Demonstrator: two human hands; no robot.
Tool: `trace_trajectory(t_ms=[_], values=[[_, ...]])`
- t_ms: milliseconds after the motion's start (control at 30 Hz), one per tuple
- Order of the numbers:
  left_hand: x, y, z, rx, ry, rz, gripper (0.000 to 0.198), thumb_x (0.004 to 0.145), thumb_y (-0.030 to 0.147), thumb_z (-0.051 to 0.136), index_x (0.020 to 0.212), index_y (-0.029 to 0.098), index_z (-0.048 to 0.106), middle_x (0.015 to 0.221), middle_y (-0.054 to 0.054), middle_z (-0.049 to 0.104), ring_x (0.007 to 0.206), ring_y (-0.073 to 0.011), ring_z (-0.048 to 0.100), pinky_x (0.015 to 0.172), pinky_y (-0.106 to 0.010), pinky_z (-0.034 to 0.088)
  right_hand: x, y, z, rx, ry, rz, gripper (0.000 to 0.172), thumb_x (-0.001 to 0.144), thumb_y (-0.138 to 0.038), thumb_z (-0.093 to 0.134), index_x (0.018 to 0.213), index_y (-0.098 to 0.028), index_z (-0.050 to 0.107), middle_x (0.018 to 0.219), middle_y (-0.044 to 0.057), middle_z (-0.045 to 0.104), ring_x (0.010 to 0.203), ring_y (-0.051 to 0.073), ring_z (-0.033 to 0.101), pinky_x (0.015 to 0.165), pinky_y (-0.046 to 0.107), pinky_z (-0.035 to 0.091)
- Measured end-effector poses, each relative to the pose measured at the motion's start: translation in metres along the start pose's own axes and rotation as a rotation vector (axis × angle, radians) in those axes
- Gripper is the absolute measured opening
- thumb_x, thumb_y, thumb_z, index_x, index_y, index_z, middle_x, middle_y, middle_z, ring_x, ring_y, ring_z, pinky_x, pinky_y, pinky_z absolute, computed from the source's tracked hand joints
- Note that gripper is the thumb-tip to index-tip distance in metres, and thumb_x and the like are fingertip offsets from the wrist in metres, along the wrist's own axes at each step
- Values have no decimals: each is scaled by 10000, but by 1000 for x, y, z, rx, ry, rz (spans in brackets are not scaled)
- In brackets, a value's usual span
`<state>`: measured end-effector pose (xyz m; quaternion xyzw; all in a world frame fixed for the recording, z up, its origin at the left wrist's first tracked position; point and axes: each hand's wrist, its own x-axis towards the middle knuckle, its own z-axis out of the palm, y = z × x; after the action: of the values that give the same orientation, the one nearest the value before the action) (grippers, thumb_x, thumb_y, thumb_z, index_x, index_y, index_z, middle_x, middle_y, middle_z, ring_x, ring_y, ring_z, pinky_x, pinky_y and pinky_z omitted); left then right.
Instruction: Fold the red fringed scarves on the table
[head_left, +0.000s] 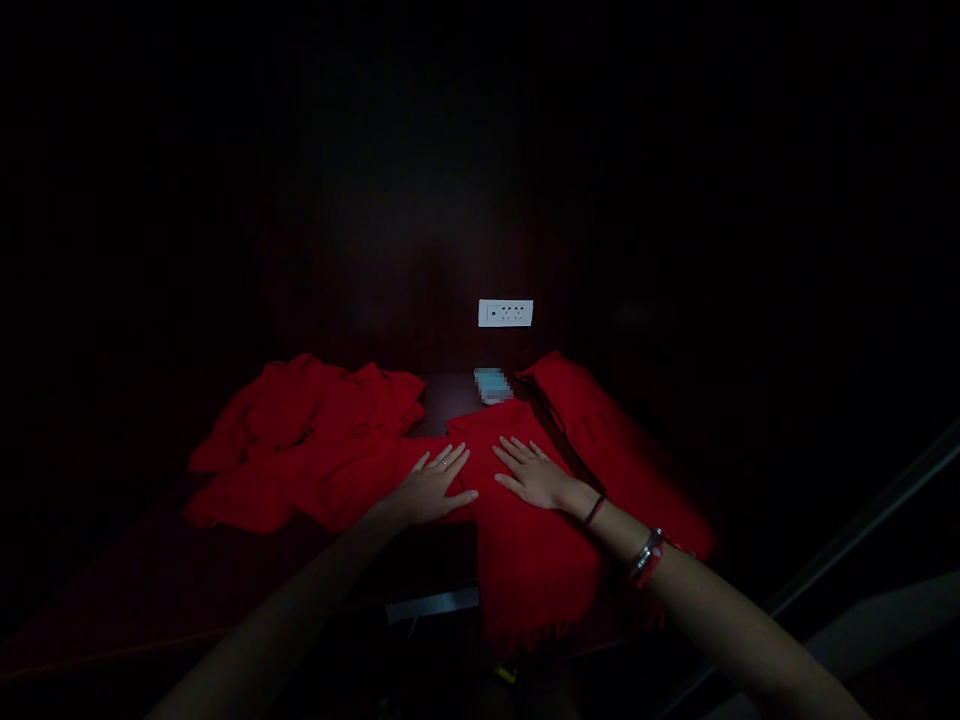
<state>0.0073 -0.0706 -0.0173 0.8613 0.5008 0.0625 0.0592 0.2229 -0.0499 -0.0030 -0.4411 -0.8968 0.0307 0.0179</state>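
Note:
A red fringed scarf (pixel 536 560) lies flat in the middle, its fringe hanging toward me at the table's front. My right hand (pixel 532 474) rests palm down on it with fingers spread. To the left, my left hand (pixel 435 488) also lies flat, fingers apart, where the scarf meets red cloth running left. A ring shows on that hand. Crumpled red cloth (pixel 315 420) is heaped at the left; whether it joins the scarf I cannot tell. Another folded red scarf (pixel 607 440) lies to the right, with a dark gap between the two.
A white wall socket (pixel 505 313) sits on the dark wall behind. Below it, a light-blue blurred item (pixel 493 385) lies on the dark table (pixel 448 398). A pale strip (pixel 433 605) shows near the front edge. Most of the surroundings are too dark to make out.

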Motion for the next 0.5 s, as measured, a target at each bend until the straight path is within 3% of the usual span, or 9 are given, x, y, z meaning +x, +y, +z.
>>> trace_trajectory(t_ms=[167,267,367,500], values=[[5,-1,-12,-57,-117,-7,695,739,608,220,1295,197,152,1358,-78,115,1238,-227,85,959,-475,115,-4,20,-2,-40,12,57,636,812,-502,110,1296,-96,184,1348,118,155,1236,188,86,994,359,85],[24,8,-17,-38,-1,-38,534,816,462,173,1278,198,214,1355,-66,149,1238,-203,99,964,-460,116,7,17,-10,-49,59,46,568,827,-419,163,1301,-106,169,1355,103,137,1237,189,74,993,365,89],[42,14,-8,20,121,-93,485,828,337,182,1274,152,230,1353,-75,162,1237,-189,106,976,-436,110,21,8,-9,-33,40,-30,542,830,-379,168,1304,-116,158,1357,90,143,1236,182,85,992,360,106],[46,4,9,-6,31,-152,520,819,382,165,1289,161,184,1360,-61,130,1237,-207,104,960,-462,152,22,16,0,-35,3,-1,549,834,-409,123,1300,-123,175,1354,88,153,1234,174,102,993,351,104]])
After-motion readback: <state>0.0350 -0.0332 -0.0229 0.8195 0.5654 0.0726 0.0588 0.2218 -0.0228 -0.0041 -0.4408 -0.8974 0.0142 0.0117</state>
